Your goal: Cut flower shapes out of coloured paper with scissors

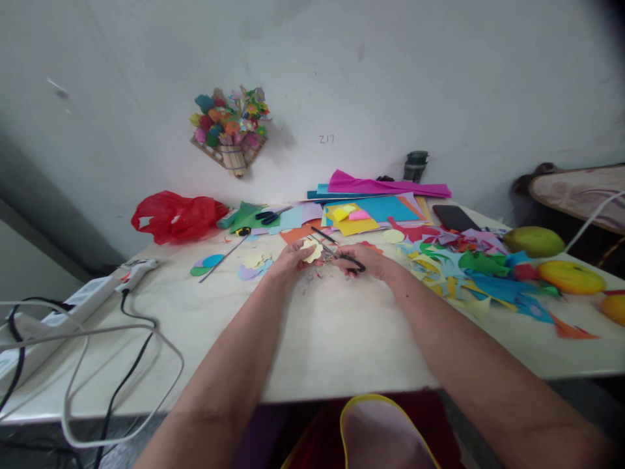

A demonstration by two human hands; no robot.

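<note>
My left hand (291,258) pinches a pale yellow paper flower (312,251) with a scalloped edge, over the middle of the table. My right hand (367,258) is closed round the dark handles of a pair of scissors (350,262), whose blades point left toward the flower. Whether the blades touch the paper is too small to tell. Tiny paper snippets (307,279) lie on the tabletop under my hands. To the left rest cut scalloped shapes (256,266) in yellow, blue and lilac, beside a blue paper circle (213,260) and a green one.
Coloured paper sheets (390,210) and a second pair of scissors (267,217) lie at the back. Paper scraps (481,277), a phone (456,218) and mangoes (571,277) are on the right. A red plastic bag (176,216), a power strip (81,301) and cables occupy the left.
</note>
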